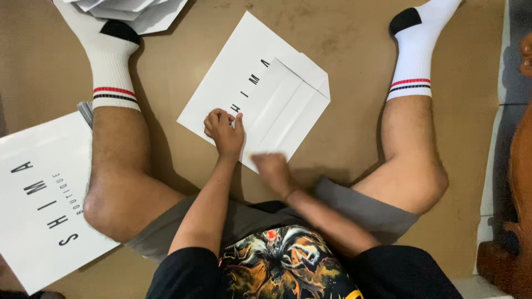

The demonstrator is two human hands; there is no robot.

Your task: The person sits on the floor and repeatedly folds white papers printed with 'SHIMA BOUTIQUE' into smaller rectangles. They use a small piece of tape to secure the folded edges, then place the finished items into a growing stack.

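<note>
We are pressing our curled left hand (224,130) on the white bag (256,91) lying on the floor (343,44) at twelve o'clock between our legs. Our right hand (274,171), blurred, is touching its five o'clock edge; we cannot tell its grip.

Black graphic shirt (282,266), grey shorts (360,207), white striped socks (413,61).

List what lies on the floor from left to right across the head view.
Large white printed paper sheet lying flat at the left edge → person's leg in a white striped sock → left hand pressing the white folded paper bag → blurred right hand → other leg in a matching sock → brown carved wooden furniture.
</note>
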